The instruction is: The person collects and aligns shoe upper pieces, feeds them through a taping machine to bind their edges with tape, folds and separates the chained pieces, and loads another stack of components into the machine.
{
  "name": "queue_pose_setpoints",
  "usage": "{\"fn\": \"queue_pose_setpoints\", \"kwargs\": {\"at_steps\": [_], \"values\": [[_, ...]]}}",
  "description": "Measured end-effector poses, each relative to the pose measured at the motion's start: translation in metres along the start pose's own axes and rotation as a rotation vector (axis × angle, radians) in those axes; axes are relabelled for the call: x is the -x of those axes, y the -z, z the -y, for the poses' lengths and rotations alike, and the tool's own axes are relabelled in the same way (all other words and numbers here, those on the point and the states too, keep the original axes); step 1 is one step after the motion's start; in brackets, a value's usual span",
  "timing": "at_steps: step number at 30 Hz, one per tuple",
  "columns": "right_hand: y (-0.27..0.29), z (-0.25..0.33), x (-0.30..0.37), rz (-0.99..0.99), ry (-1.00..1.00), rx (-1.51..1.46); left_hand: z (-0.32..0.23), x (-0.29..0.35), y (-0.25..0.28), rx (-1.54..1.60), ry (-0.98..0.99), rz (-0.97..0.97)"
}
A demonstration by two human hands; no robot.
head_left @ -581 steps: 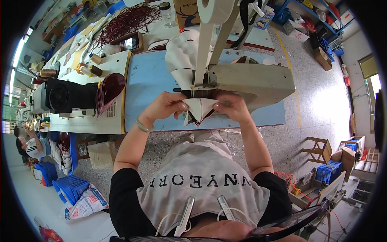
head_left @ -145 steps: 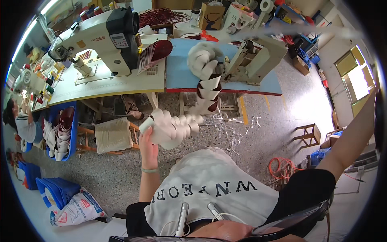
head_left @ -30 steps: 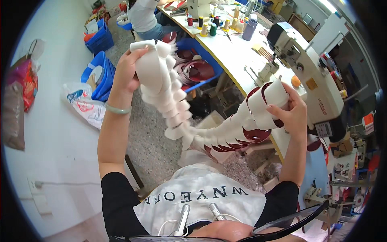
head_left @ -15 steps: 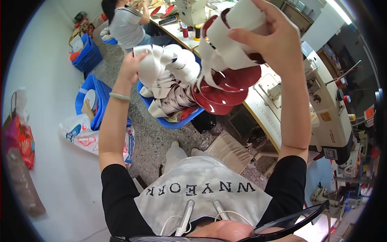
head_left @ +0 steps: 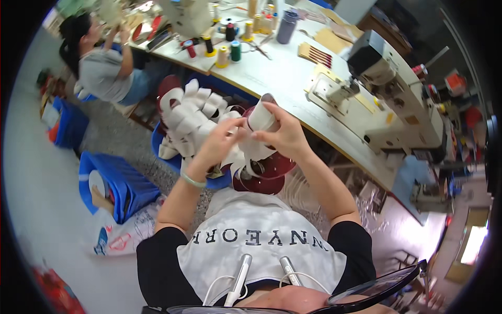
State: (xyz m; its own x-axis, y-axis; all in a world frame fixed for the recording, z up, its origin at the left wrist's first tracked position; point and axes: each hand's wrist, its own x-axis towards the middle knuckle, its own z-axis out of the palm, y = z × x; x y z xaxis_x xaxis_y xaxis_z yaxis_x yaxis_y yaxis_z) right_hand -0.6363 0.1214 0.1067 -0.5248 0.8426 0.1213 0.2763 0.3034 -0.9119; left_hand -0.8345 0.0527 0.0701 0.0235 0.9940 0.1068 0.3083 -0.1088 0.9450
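Observation:
My right hand (head_left: 286, 134) is closed around a white curved band (head_left: 261, 116), part of a string of linked white leather-like bands with glossy dark red pieces (head_left: 280, 166) hanging below. Close to its left side is my left hand (head_left: 219, 145), its thumb and fingers slightly apart and blurred, with nothing plainly seen between them. Left of my hands, a heap of similar white bands (head_left: 191, 112) fills a blue basket (head_left: 218, 181). Their exact kind is unclear; they resemble shoe uppers.
A white worktable (head_left: 256, 73) carries thread spools (head_left: 236, 51) and a sewing machine (head_left: 397, 99). At the far left a co-worker (head_left: 104, 73) sits at the table. A blue crate (head_left: 123, 183) and a plastic bag (head_left: 128, 238) rest on the floor.
The raised white and red pieces have come down toward my body. My left hand has released its white bands and moved right, beside my right hand. The view has turned toward the table.

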Motion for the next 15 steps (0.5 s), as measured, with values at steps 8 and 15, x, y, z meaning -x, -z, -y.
{"fn": "queue_pose_setpoints", "kwargs": {"at_steps": [8,15], "values": [[0.034,0.021,0.09,-0.388,-0.206,-0.539,-0.016,-0.028,-0.085,0.364,-0.132,0.271],[0.043,0.05,0.175,-0.728,-0.288,-0.231,-0.031,-0.029,-0.145,0.384,-0.181,0.987]]}}
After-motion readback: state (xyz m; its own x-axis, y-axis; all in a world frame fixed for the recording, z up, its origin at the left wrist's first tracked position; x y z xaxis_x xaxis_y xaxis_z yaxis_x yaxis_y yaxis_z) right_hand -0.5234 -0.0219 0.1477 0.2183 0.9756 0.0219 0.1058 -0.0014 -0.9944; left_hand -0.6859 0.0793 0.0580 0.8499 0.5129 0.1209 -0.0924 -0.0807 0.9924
